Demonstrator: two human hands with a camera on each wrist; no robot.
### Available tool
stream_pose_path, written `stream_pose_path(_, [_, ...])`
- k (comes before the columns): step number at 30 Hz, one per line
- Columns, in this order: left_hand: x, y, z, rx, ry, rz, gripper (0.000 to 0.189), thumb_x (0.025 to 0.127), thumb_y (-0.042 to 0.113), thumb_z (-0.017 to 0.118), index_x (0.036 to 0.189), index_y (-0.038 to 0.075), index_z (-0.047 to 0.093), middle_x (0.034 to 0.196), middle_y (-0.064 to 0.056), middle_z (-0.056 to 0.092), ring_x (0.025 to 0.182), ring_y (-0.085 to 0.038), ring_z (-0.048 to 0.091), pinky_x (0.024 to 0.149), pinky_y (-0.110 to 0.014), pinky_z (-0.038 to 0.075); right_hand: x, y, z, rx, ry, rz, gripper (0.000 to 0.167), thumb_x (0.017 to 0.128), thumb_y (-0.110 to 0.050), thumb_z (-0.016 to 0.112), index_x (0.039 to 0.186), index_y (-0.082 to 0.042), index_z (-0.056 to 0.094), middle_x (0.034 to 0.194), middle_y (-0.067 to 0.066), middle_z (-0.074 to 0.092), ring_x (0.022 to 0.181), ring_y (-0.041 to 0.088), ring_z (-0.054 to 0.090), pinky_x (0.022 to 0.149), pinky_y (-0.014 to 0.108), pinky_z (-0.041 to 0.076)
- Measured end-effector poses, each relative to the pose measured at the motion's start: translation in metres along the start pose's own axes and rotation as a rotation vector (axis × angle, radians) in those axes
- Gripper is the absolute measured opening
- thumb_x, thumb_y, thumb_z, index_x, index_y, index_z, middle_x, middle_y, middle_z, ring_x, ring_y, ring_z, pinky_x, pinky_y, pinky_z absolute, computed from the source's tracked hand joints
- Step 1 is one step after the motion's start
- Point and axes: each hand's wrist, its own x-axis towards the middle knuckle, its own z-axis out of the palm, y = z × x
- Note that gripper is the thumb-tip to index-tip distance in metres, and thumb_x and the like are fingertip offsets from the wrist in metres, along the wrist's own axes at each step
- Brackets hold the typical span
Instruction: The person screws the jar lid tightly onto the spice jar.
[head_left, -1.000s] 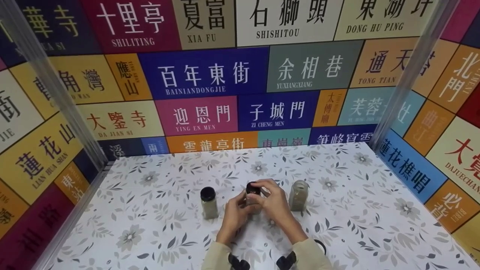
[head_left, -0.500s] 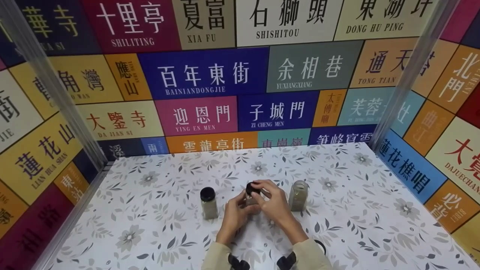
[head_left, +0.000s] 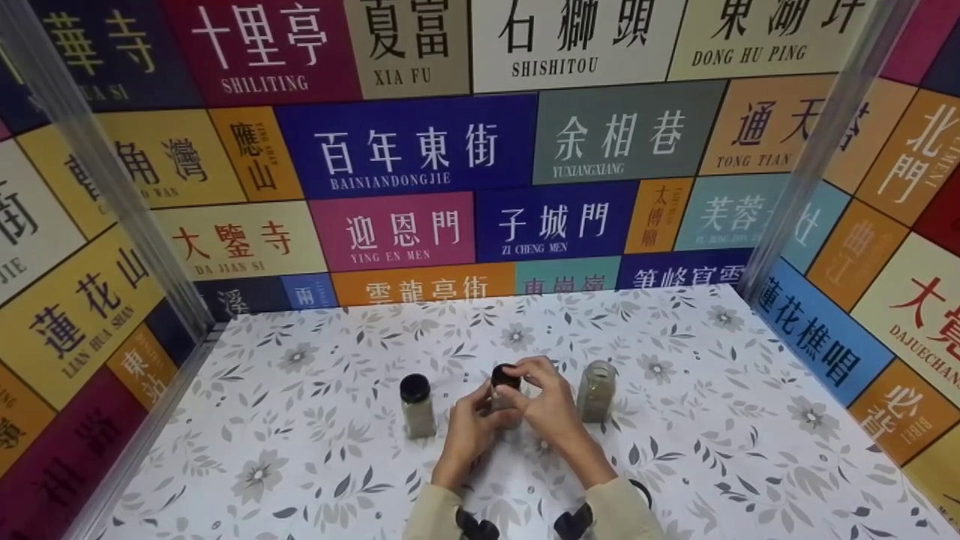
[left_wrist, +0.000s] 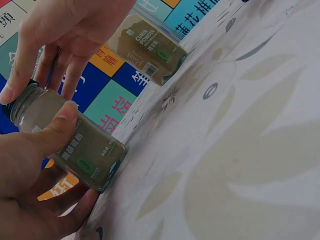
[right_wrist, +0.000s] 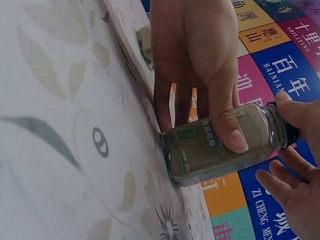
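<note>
A square glass spice jar (left_wrist: 92,147) with greyish-brown powder stands upright on the table between my hands. My left hand (head_left: 469,431) grips the body of this jar low down, its thumb lying across the label. At the top, my right hand (head_left: 553,409) pinches the black lid (head_left: 504,374) between thumb and fingers. To the right stands a cumin powder jar (head_left: 598,394) with its mouth uncovered; its label shows in the left wrist view. On the left is another spice jar (head_left: 419,414), black lid on, partly hidden behind my hand in the right wrist view.
The table (head_left: 337,480) has a white cloth with grey leaves and flowers. Sign-printed panels (head_left: 405,150) enclose it at the back and both sides, with clear corner posts. A dark curved rim (head_left: 643,493) shows beside my right sleeve.
My right thumb and fingers shift slightly around the lid. The held jar, my left hand and the other two jars stay in place.
</note>
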Motion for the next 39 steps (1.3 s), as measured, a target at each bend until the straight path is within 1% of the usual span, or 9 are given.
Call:
stream_pose_path(3, [-0.0004, 0.0007, -0.0001, -0.003, -0.005, -0.012, 0.062, 0.081, 0.013, 0.082, 0.138, 0.004, 0.059, 0.135, -0.020, 0.063, 0.115, -0.035, 0.067, 0.097, -0.038, 0.057, -0.0002, -0.0007, -0.0009, -0.029, -0.002, 0.000, 0.020, 0.089, -0.019, 0.076, 0.109, -0.014, 0.075, 0.123, 0.006, 0.066, 0.118, 0.027, 0.063, 0.102, 0.045, 0.052])
stream_pose_path(6, [-0.0009, 0.0015, -0.0002, 0.005, -0.009, -0.024, 0.062, 0.081, 0.014, 0.083, 0.138, 0.007, 0.060, 0.131, -0.018, 0.067, 0.115, -0.034, 0.068, 0.096, -0.037, 0.057, -0.0002, -0.0012, -0.0019, 0.001, -0.009, -0.002, 0.019, 0.091, -0.013, 0.073, 0.110, -0.015, 0.074, 0.129, 0.007, 0.068, 0.125, 0.027, 0.062, 0.108, 0.044, 0.048])
stream_pose_path(9, [-0.0014, 0.0016, -0.0002, 0.019, -0.008, -0.024, 0.060, 0.081, 0.015, 0.083, 0.137, 0.009, 0.062, 0.127, -0.017, 0.069, 0.113, -0.033, 0.069, 0.095, -0.038, 0.058, 0.0001, -0.0005, -0.0024, 0.049, -0.010, -0.018, 0.021, 0.091, -0.007, 0.071, 0.110, -0.014, 0.074, 0.127, 0.008, 0.070, 0.124, 0.028, 0.063, 0.111, 0.045, 0.045])
stream_pose_path(14, [-0.0018, 0.0020, -0.0003, 0.036, -0.007, -0.037, 0.062, 0.080, 0.017, 0.083, 0.138, 0.011, 0.061, 0.132, -0.016, 0.066, 0.115, -0.034, 0.068, 0.099, -0.043, 0.055, -0.0002, 0.0001, -0.0023, 0.070, -0.013, -0.018, 0.022, 0.090, -0.004, 0.072, 0.110, -0.012, 0.074, 0.123, 0.008, 0.070, 0.120, 0.028, 0.065, 0.107, 0.041, 0.050])
stream_pose_path(17, [-0.0016, 0.0028, -0.0002, 0.037, -0.014, -0.063, 0.064, 0.080, 0.019, 0.083, 0.139, 0.013, 0.060, 0.137, -0.013, 0.064, 0.118, -0.033, 0.067, 0.103, -0.044, 0.053, -0.0004, 0.0001, -0.0023, 0.050, -0.013, -0.002, 0.021, 0.089, -0.008, 0.074, 0.110, -0.013, 0.074, 0.121, 0.006, 0.070, 0.117, 0.026, 0.065, 0.105, 0.038, 0.052])
stream_pose_path(24, [-0.0005, 0.0015, 0.0001, 0.037, -0.013, -0.036, 0.064, 0.081, 0.019, 0.082, 0.140, 0.010, 0.058, 0.139, -0.017, 0.061, 0.116, -0.035, 0.067, 0.099, -0.041, 0.056, 0.0000, 0.0044, -0.0010, 0.004, 0.006, 0.039, 0.022, 0.085, -0.028, 0.080, 0.105, -0.020, 0.075, 0.113, 0.000, 0.067, 0.109, 0.018, 0.063, 0.099, 0.045, 0.051])
stream_pose_path(31, [-0.0007, 0.0023, -0.0011, 0.050, -0.011, -0.036, 0.061, 0.081, 0.016, 0.083, 0.138, 0.012, 0.061, 0.133, -0.016, 0.066, 0.116, -0.035, 0.068, 0.099, -0.042, 0.056, 0.0003, 0.0055, 0.0012, 0.014, 0.022, 0.047, 0.024, 0.081, -0.025, 0.083, 0.103, -0.017, 0.075, 0.111, 0.004, 0.064, 0.107, 0.021, 0.061, 0.093, 0.047, 0.051])
stream_pose_path(35, [-0.0011, 0.0030, -0.0015, 0.057, -0.011, -0.044, 0.062, 0.081, 0.018, 0.083, 0.138, 0.013, 0.061, 0.132, -0.014, 0.066, 0.116, -0.033, 0.068, 0.098, -0.041, 0.056, 0.0000, 0.0046, 0.0021, 0.002, 0.020, 0.039, 0.024, 0.082, -0.027, 0.082, 0.101, -0.015, 0.074, 0.121, 0.007, 0.066, 0.114, 0.024, 0.062, 0.094, 0.049, 0.052])
stream_pose_path(39, [-0.0016, 0.0022, -0.0011, 0.059, -0.007, -0.040, 0.062, 0.081, 0.017, 0.083, 0.138, 0.011, 0.060, 0.132, -0.016, 0.066, 0.115, -0.033, 0.069, 0.097, -0.040, 0.057, -0.0010, 0.0030, 0.0023, -0.027, 0.017, 0.021, 0.024, 0.082, -0.030, 0.080, 0.100, -0.016, 0.072, 0.126, 0.004, 0.070, 0.118, 0.024, 0.065, 0.096, 0.047, 0.053])
